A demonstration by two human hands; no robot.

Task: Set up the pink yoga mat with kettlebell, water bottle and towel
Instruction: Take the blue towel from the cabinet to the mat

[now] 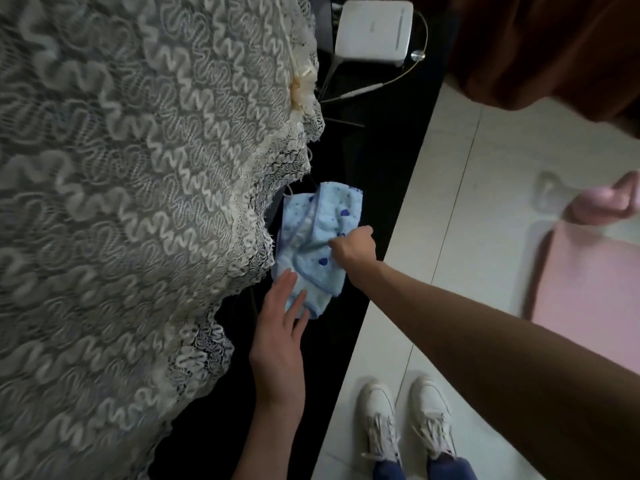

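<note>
Fingers of right hand around blue towel

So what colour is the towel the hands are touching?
Light blue with darker blue spots. The towel shows best in the head view, lying crumpled on the black table.

Towel soft terry cloth; black tabletop glossy; lace cover rough
</note>
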